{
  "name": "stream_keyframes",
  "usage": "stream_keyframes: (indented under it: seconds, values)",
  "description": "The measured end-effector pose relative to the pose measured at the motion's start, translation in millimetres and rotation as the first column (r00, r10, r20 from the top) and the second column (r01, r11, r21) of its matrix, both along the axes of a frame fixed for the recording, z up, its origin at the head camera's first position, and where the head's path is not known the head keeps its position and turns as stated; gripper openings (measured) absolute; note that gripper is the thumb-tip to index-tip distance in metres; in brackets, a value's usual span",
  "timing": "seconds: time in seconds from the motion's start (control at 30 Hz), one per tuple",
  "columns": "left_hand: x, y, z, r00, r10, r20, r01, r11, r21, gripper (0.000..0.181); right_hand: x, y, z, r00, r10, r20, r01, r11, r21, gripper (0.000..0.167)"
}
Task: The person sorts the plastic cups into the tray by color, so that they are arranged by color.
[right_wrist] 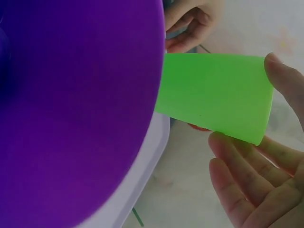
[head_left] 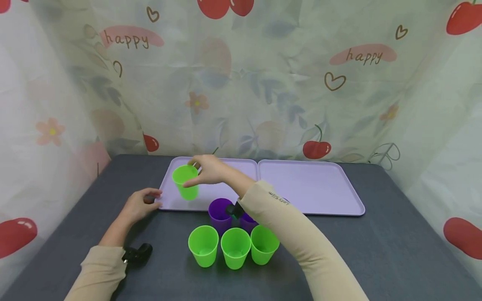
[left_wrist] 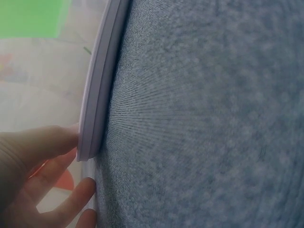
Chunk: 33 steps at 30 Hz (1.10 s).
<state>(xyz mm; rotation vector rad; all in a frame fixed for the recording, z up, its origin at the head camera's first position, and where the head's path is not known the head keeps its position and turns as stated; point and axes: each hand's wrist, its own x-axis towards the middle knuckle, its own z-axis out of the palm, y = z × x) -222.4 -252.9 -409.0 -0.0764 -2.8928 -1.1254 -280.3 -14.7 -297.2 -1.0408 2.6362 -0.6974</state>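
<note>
Two-handed: with right hand (head_left: pixel 209 169) grips green cup (head_left: pixel 188 193) near rim, presumably to keep it upright, on or just above left tray (head_left: pixel 206 197); with loose left hand (head_left: pixel 136 205) touches tray's edge, apparently for steadying.

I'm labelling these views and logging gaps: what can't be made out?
Head: how many purple cups there are; the right sleeve covers part of that row.
Right wrist: one end of the held green cup, behind a purple cup.
Left wrist: parts of the left hand, cut off by the edge.
</note>
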Motion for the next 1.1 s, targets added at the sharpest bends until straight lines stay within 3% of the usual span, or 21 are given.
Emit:
stream_keyframes:
  seconds: [0.2,0.57,1.1]
  values:
    - [-0.7,-0.4,-0.4,0.999,-0.013,-0.033,0.013,1.000,-0.003,0.035,-0.5,-8.9,-2.8,1.000,0.014,-0.014,-0.014,0.999,0.037,0.064]
    - [-0.6,0.4,0.2,1.000,-0.008,-0.009,0.008,1.000,0.001,0.036,-5.0,-25.7,-17.2,0.997,0.050,-0.059,-0.043,0.993,0.107,0.065]
    - [0.4,0.2,-0.8,1.000,-0.016,-0.021,0.016,1.000,0.001,0.035,-2.3,-31.3,-23.3,0.997,0.046,-0.067,-0.033,0.983,0.180,0.061]
